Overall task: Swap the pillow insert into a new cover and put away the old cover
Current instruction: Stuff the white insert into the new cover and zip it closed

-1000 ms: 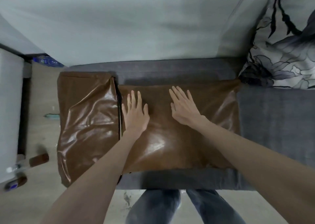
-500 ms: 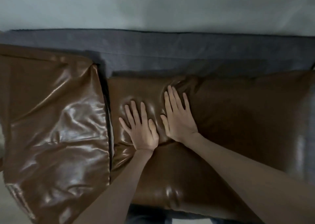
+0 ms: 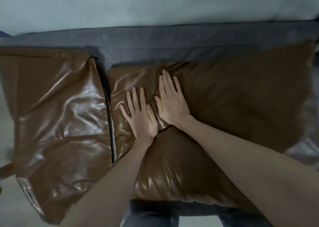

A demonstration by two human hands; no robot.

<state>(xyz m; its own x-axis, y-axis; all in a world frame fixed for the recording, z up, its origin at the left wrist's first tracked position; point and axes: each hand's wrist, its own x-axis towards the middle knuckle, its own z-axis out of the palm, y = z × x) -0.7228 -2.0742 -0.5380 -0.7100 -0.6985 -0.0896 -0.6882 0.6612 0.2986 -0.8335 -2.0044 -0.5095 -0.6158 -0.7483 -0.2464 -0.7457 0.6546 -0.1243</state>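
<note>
A shiny brown leather-like pillow [image 3: 233, 109] lies flat on the grey sofa seat [image 3: 155, 42], filling the middle and right of the view. My left hand [image 3: 140, 116] and my right hand [image 3: 170, 102] lie side by side on its left part, fingers straight and spread, palms pressing dents into the cover. A second brown cover [image 3: 57, 116], flatter and creased, lies to the left and hangs over the sofa's end. A dark zipper edge [image 3: 107, 106] runs between the two brown pieces.
A pale wall [image 3: 155, 2] rises behind the sofa's back edge. Light floor [image 3: 6, 201] shows at the lower left. My legs in blue jeans [image 3: 150, 218] stand against the sofa's front edge.
The camera has moved closer and lower over the pillow. Both hands have slid together toward the pillow's left part and press deeper; the patterned cushion at the right has left the view.
</note>
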